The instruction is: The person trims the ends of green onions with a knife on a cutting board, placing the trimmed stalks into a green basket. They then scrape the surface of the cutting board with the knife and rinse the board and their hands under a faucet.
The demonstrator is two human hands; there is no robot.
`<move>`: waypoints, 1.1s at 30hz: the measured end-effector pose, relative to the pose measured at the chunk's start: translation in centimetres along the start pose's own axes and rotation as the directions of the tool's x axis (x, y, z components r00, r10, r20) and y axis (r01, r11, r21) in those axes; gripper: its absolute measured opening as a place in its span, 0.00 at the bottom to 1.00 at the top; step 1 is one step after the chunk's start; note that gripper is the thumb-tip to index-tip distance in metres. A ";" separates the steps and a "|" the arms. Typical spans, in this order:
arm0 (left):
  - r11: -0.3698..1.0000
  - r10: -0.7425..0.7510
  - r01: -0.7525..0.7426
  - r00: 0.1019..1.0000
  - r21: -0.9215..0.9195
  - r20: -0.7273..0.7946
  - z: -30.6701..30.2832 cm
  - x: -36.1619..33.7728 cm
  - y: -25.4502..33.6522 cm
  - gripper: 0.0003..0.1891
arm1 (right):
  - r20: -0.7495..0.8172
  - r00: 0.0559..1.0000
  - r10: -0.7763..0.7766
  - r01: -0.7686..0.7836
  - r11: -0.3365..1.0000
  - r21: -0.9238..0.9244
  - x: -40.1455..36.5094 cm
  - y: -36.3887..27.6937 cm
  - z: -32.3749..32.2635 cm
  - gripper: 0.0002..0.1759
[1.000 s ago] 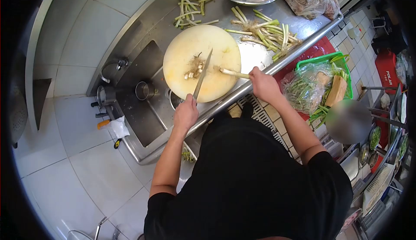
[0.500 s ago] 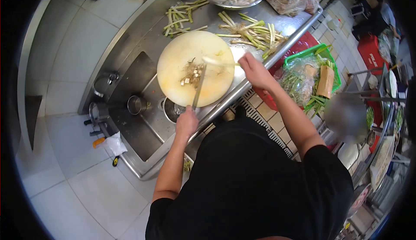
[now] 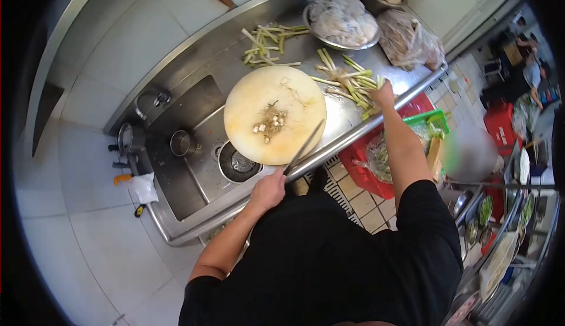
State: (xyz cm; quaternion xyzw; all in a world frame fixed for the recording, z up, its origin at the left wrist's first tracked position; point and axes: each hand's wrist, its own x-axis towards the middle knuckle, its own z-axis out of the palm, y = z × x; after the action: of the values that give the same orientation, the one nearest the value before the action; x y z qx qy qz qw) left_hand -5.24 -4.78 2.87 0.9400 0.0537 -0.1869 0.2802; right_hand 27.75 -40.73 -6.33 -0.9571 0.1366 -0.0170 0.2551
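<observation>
My left hand [image 3: 269,190] is closed round the handle of a knife [image 3: 304,147], whose blade lies slanted over the near right edge of a round cutting board [image 3: 247,105]. On the board sits a small heap of cut scallion roots [image 3: 272,122] with white end bits. My right hand [image 3: 384,95] reaches to the right end of a pile of scallions [image 3: 344,82] with roots on. Its fingers are closed at the stalk ends and partly hidden. Trimmed scallion stalks [image 3: 268,45] lie beyond the board.
A metal bowl [image 3: 347,46] with a plastic bag and another bag [image 3: 409,40] stand at the back. The sink [image 3: 194,179] holds a metal cup [image 3: 183,143] and a strainer [image 3: 238,162]. Red and green baskets [image 3: 365,170] stand right. Co-workers [image 3: 518,79] are far right.
My right hand has left the board, where it held a scallion by the knife, and moved out to the pile. The knife has swung right and nearer to me. The view has shifted.
</observation>
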 end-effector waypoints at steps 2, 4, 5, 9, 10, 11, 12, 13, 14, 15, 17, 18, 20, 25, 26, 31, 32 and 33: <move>1.000 0.030 -0.031 0.998 0.002 0.047 0.2 0.1 0.8 0.12 | -0.006 0.999 -0.040 0.040 0.999 0.010 1.3 0.2 0.6 0.51; 1.000 0.014 -0.013 0.999 -0.015 0.045 -0.2 0.8 1.6 0.12 | -0.022 0.999 -0.029 0.029 1.000 -0.001 2.0 -0.1 0.8 0.42; 0.999 0.013 -0.012 0.999 -0.039 0.038 -0.3 1.3 1.9 0.12 | -0.020 1.000 -0.024 0.024 1.000 0.001 2.5 -0.2 0.5 0.42; 0.996 -0.022 0.026 0.999 -0.086 0.046 0.4 4.8 1.7 0.13 | 0.273 0.946 -0.177 0.211 0.972 -0.101 3.0 -1.0 -1.2 0.25; 0.994 -0.031 0.037 0.998 -0.099 0.061 0.6 5.6 1.1 0.13 | 0.319 0.930 -0.184 0.232 0.966 -0.116 2.6 -2.0 -2.3 0.25; 0.995 -0.021 0.028 0.998 -0.101 0.066 0.9 6.2 0.2 0.13 | 0.365 0.911 -0.190 0.252 0.959 -0.132 2.1 -3.3 -3.7 0.26; 0.998 -0.019 0.020 1.000 -0.058 0.019 1.1 6.6 -1.0 0.13 | 0.363 0.914 -0.182 0.246 0.959 -0.138 1.4 -4.0 -5.2 0.26; 1.000 -0.016 0.015 0.999 -0.015 -0.031 0.9 6.9 -1.8 0.13 | 0.362 0.907 -0.216 0.203 0.976 0.074 0.5 -4.8 -6.7 0.22; 1.000 -0.015 0.015 0.999 -0.019 -0.030 0.3 6.9 -2.4 0.13 | 0.356 0.900 -0.251 0.152 0.947 0.284 -0.7 -5.6 -7.9 0.18; 0.986 -0.127 0.128 0.992 -0.106 0.008 -0.6 6.7 -3.0 0.13 | 0.347 0.893 -0.288 0.093 0.871 0.482 -2.2 -6.3 -8.3 0.13; 0.950 -0.246 0.251 0.968 -0.186 0.050 -1.6 6.3 -3.4 0.14 | 0.296 0.908 -0.296 0.059 0.790 0.610 -6.0 -7.6 -8.0 0.11; 0.953 -0.246 0.249 0.968 -0.173 0.044 -2.0 6.1 -3.7 0.14 | 0.239 0.927 -0.290 0.027 0.687 0.726 -8.2 -8.3 -7.4 0.08; 0.961 -0.231 0.232 0.973 -0.152 0.024 -2.5 5.6 -4.0 0.13 | 0.177 0.925 -0.337 0.106 0.675 0.730 -13.3 -9.1 -4.0 0.11; 0.987 -0.155 0.150 0.982 -0.051 -0.108 -3.8 3.6 -1.4 0.13 | 0.010 0.793 -0.608 0.503 0.665 0.552 -22.8 -7.3 3.0 0.09; 0.990 -0.140 0.140 0.984 -0.007 -0.114 -4.5 3.1 -0.7 0.13 | 0.018 0.800 -0.600 0.490 0.670 0.558 -23.4 -7.2 3.4 0.09; 0.998 -0.041 0.029 0.965 -0.051 -0.258 -5.6 0.8 1.5 0.13 | -0.042 0.811 -0.583 0.510 0.670 0.540 -24.6 -7.5 3.3 0.08; 0.999 -0.044 0.041 0.974 -0.017 -0.223 -4.4 0.8 0.7 0.13 | -0.052 0.804 -0.593 0.525 0.665 0.532 -24.5 -7.5 3.2 0.08; 0.999 -0.048 0.052 0.980 0.016 -0.191 -3.8 0.9 0.4 0.13 | -0.054 0.807 -0.588 0.521 0.668 0.531 -24.4 -7.4 3.1 0.08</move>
State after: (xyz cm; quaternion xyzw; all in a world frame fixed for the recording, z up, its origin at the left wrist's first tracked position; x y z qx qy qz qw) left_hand -3.08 -3.07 5.65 0.9549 0.1020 -0.1034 0.2590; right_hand 6.46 -26.45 -4.49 -0.8456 -0.1869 -0.0716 0.4949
